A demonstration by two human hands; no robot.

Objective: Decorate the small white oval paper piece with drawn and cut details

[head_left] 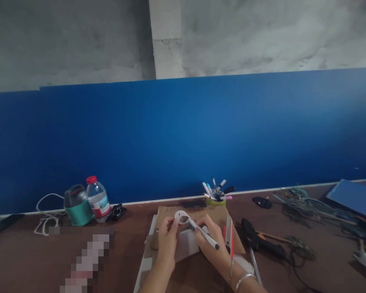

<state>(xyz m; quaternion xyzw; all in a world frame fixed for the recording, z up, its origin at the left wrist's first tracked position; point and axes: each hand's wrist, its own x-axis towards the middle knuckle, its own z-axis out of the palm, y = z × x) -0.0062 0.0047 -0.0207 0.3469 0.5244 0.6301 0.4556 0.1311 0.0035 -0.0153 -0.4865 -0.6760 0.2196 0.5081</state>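
My left hand (167,240) pinches a small white bird-shaped cutout (177,215) by its lower left edge. Dark lines and an eye dot show on the cutout. In my right hand (212,242) is a white marker pen (206,236) with a dark end, its tip at the right side of the cutout; whether it touches cannot be made out. Below both hands lie brown cardboard (163,212) and white paper (186,244). A red and silver utility knife (228,234) rests just right of my right hand.
A pen cup (216,200) stands behind my hands. To the right are a black glue gun (264,244), a dark computer mouse (262,202) and tangled wires (314,211). At left stand a water bottle (99,201) and a teal container (79,213). A blue partition (183,134) closes the back.
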